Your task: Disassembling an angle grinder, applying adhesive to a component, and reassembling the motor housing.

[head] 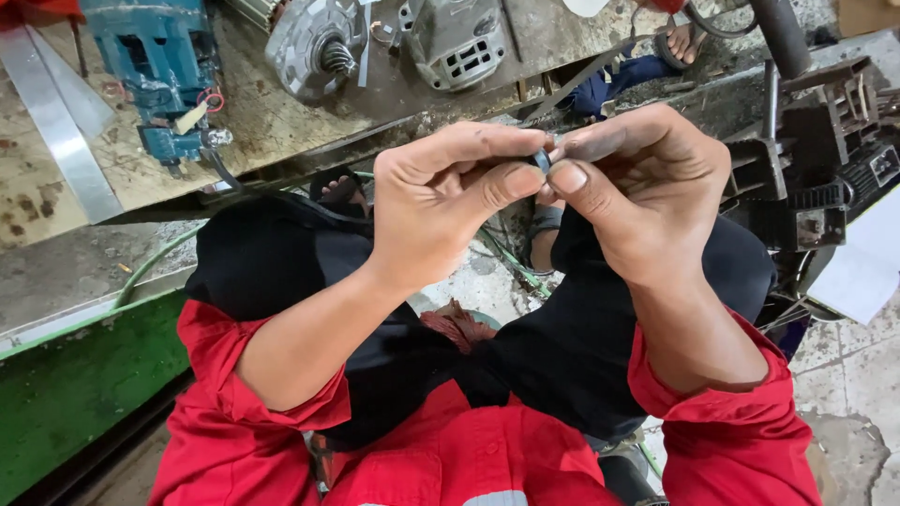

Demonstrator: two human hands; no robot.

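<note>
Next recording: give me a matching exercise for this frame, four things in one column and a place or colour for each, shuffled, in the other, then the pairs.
Things:
1. small dark part
2. blue motor
3. grey motor housing
4. sleeves

Descriptions:
A. red
B. top left, on the stained bench
C. pinched between the left hand and the right hand
D. top centre, with vent slots

Pairs: 1-C, 2-B, 3-D, 4-A

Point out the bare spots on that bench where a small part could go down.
Bare bench top lies between the blue motor and the grey motor housing. More lies left of the metal strip. The top edge is crowded. Both hands, left hand and right hand, pinch a small dark part.
</note>
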